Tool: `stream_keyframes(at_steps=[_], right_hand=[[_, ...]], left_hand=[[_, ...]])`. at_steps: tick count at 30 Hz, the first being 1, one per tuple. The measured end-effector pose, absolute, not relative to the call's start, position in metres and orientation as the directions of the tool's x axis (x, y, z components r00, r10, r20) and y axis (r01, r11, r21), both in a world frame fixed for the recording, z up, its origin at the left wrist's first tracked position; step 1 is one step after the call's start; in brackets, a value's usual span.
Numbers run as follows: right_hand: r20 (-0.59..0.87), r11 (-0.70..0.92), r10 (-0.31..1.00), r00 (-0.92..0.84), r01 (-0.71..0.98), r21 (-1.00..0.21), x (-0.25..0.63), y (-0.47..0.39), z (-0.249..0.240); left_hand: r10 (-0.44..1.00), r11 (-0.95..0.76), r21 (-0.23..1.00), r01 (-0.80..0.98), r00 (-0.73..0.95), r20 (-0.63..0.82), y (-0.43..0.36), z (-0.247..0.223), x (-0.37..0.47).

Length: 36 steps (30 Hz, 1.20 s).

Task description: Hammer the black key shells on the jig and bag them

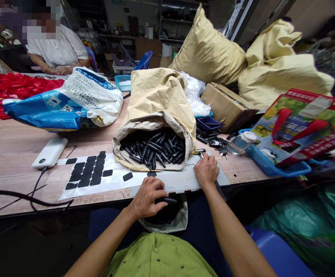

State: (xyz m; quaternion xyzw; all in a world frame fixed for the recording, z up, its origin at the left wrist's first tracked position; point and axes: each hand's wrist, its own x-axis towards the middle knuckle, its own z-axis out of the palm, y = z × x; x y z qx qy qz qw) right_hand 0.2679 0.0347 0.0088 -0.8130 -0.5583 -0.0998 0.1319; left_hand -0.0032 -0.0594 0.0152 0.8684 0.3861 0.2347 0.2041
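My left hand (149, 196) is closed on a black tapered tube (167, 200), above an open sack (181, 217) at my lap. At the table's front edge, my right hand (207, 169) grips a small hammer (201, 152) whose metal head shows beyond the fingers; its dark handle comes out below the hand. Between and beyond my hands lies a beige woven sack (158, 90), its mouth facing me. Many similar black tubes (155, 148) fill the mouth. A grey plate (181, 184) lies under the sack's front edge.
White sheet with black rounded pads (88, 171), white power bank (50, 152) and cable on the left. Blue-and-white bag (77, 100) behind. Keys (222, 152), a clear jar (241, 143) and a blue basket (274, 163) on the right. A person (57, 50) works across the table.
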Motion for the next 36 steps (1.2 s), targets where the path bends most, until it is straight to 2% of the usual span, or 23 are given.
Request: stream_keyframes(at_steps=[4,7,10,12,14,17,20,22,25,28,31,34,36], right_hand=[[0.322,-0.337,0.879,0.352,0.936,-0.101,0.269,0.035,0.008],[0.321,-0.329,0.881,0.347,0.938,-0.109,0.27,0.035,0.007],[0.319,-0.331,0.881,0.349,0.937,-0.112,0.27,0.035,0.007],[0.323,-0.333,0.879,0.351,0.936,-0.112,0.27,0.036,0.006],[0.328,-0.33,0.878,0.347,0.938,-0.109,0.27,0.036,0.006],[0.329,-0.327,0.88,0.342,0.94,-0.102,0.271,0.037,0.005],[0.327,-0.329,0.881,0.342,0.939,-0.097,0.271,0.037,0.006],[0.323,-0.33,0.882,0.342,0.939,-0.092,0.271,0.036,0.007],[0.319,-0.332,0.884,0.342,0.939,-0.087,0.271,0.036,0.007],[0.332,-0.331,0.88,0.34,0.94,-0.085,0.271,0.036,0.006],[0.339,-0.33,0.877,0.34,0.94,-0.087,0.271,0.037,0.005],[0.333,-0.328,0.88,0.339,0.94,-0.091,0.272,0.037,0.005],[0.33,-0.328,0.881,0.339,0.94,-0.091,0.272,0.037,0.005]], left_hand=[[0.757,-0.635,0.509,0.581,0.6,0.259,-0.075,0.015,0.002],[0.789,-0.608,0.538,0.584,0.519,0.329,-0.075,0.019,0.005],[0.861,-0.49,0.566,0.663,0.269,0.432,-0.054,0.027,-0.003],[0.897,-0.329,0.59,0.737,0.05,0.439,-0.031,0.034,-0.016],[0.928,-0.115,0.576,0.809,-0.12,0.353,-0.006,0.039,-0.033],[0.966,0.146,0.487,0.861,-0.231,0.119,0.022,0.044,-0.053],[0.961,0.276,0.378,0.884,-0.268,-0.075,0.033,0.043,-0.058],[0.945,0.326,0.329,0.886,-0.298,-0.132,0.034,0.041,-0.055],[0.943,0.332,0.329,0.884,-0.297,-0.153,0.032,0.039,-0.053],[0.963,0.269,0.393,0.88,-0.253,-0.094,0.025,0.037,-0.056],[0.965,0.211,0.526,0.824,-0.262,0.024,0.013,0.035,-0.061],[0.949,0.119,0.719,0.684,-0.291,0.12,-0.004,0.034,-0.058],[0.949,0.03,0.797,0.603,-0.268,0.167,-0.017,0.036,-0.048]])
